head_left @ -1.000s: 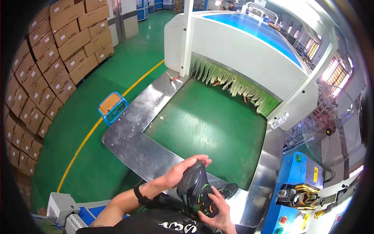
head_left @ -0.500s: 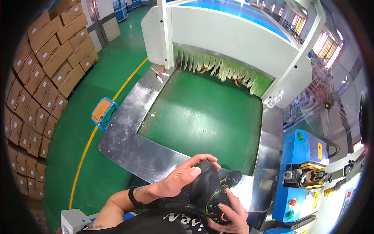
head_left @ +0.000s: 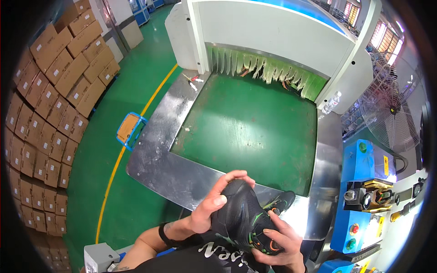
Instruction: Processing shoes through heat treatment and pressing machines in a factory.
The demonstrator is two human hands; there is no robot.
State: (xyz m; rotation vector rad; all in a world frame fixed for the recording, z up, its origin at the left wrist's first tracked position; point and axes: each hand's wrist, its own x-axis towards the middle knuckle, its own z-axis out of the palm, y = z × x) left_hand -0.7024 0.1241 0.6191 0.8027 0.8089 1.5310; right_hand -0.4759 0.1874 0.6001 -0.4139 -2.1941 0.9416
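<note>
Both hands hold a black mesh sneaker (head_left: 243, 216) with green and orange accents close to the body, just short of the steel rim of the green conveyor belt (head_left: 246, 132) beyond. The left hand (head_left: 214, 207) curls over its heel; the right hand (head_left: 277, 243) pinches near the laces. It looks light and soft-sided, best gripped at heel and sole.

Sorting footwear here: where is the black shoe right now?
Low in the head view, the black shoe sits between left hand and right hand, above the conveyor's steel rim.

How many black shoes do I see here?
2. One black shoe is held by the left hand and right hand. A second shoe lies behind it on the metal conveyor frame, partly hidden.
</note>
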